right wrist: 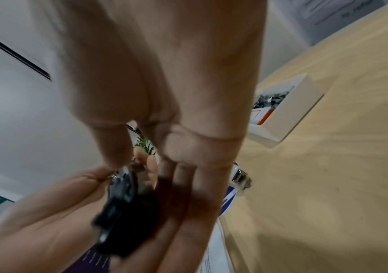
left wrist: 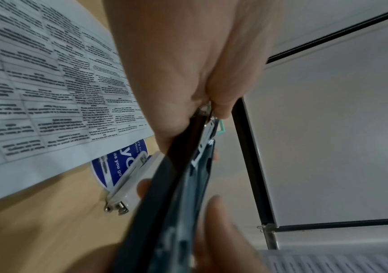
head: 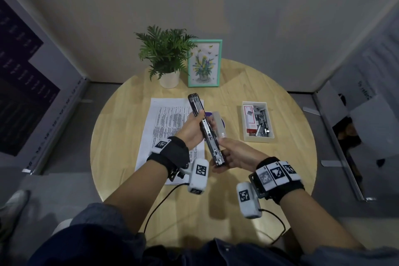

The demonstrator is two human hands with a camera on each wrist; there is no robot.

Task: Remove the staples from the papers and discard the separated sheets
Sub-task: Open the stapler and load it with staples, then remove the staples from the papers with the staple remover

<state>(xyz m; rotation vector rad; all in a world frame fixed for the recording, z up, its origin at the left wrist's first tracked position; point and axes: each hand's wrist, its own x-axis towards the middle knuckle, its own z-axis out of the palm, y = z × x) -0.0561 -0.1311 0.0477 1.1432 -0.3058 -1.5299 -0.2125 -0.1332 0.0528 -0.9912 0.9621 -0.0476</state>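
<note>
A long black stapler is held in the air over the table, its metal staple channel facing up. My left hand grips its middle, thumb on one side and fingers on the other. My right hand holds its near end, thumb on top and fingers underneath. In the wrist views the stapler runs between both palms. The printed papers lie flat on the table below my left hand. A small white staple tool rests on a blue round disc.
A white open box at the right holds loose staple strips and a red packet. A potted plant and a green picture frame stand at the back of the round wooden table. Grey walls surround it.
</note>
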